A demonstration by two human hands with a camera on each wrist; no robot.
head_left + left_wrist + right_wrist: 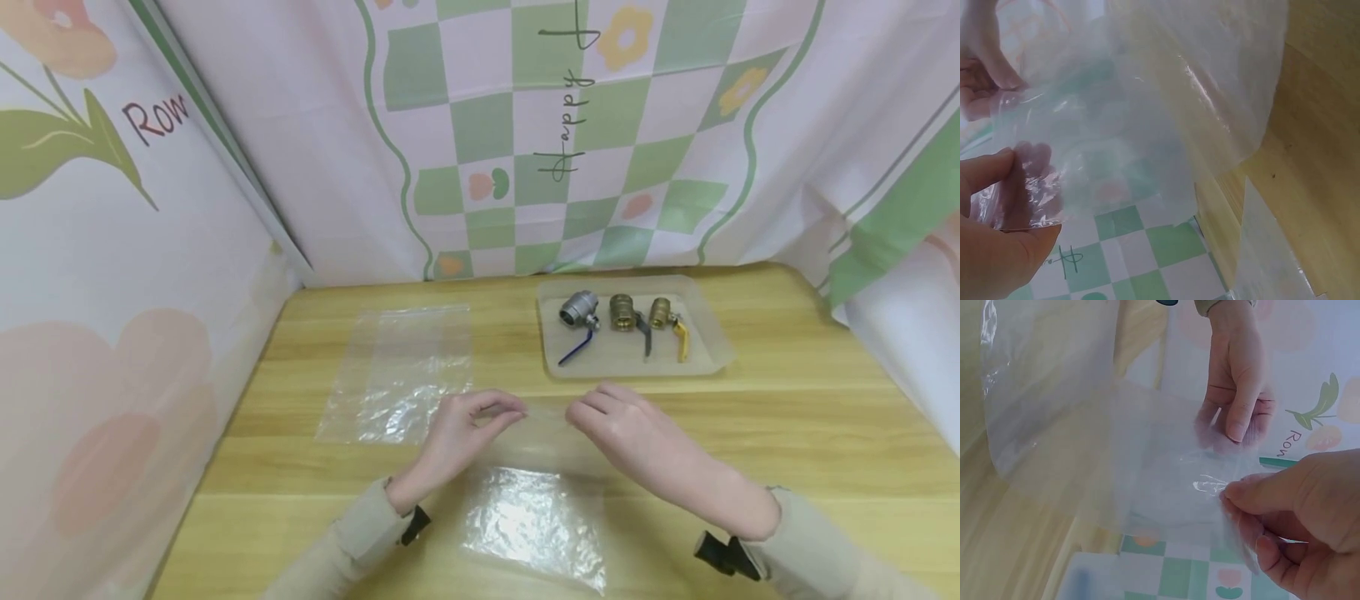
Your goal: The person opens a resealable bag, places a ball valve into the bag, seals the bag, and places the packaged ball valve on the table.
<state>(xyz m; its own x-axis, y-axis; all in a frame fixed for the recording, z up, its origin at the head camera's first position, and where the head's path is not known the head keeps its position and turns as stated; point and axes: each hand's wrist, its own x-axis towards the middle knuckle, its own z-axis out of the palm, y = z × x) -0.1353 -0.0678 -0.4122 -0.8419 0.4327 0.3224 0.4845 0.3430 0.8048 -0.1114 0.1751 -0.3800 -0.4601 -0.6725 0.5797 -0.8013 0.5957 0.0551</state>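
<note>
A clear plastic zip bag point(534, 523) hangs between my two hands, close over the front of the table. My left hand point(467, 427) pinches its upper edge between thumb and fingers. At the other end of that edge, my right hand point(637, 429) grips the film with thumb and curled fingers. In the left wrist view, fingers of the left hand point(997, 256) show through the clear film. The right wrist view has the right hand point(1307, 519) pinching the bag's edge, with the sheet point(1160, 469) spread out to the left.
Another clear bag point(408, 367) lies flat on the wooden table point(247, 475), left of my hands. Behind the right hand stands a whitish tray point(708, 364) with a silver valve point(577, 308) and two brass valves point(622, 312), all with lever handles. Patterned cloth point(480, 125) hangs behind.
</note>
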